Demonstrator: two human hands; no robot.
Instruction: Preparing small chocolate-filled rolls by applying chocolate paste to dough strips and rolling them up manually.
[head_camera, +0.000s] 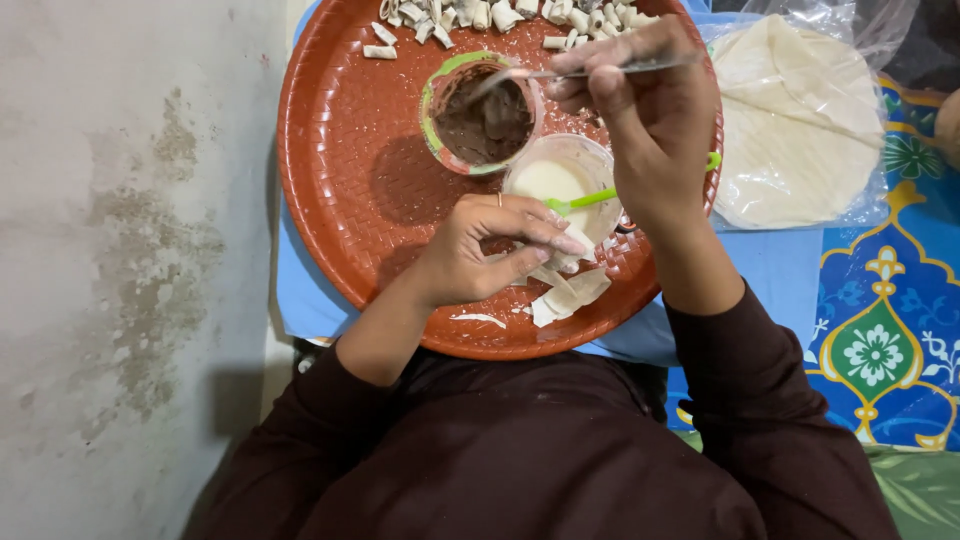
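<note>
A metal spoon is pinched in the right hand over the tub of brown filling; a pastry strip is pinned by the closed left hand on the red woven tray. Filling could be dropped if the spoon is tilted. Blue cloth, patterned mat and stained wall are seen.

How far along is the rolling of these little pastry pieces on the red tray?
Done: a row of small rolled pieces lies along the far edge of the red tray. In hand: the left hand pinches a pastry strip, while the right hand holds a spoon over the tub of dark filling. Left: filling remains in the tub, and a stack of round pastry sheets waits in a plastic bag.
</note>
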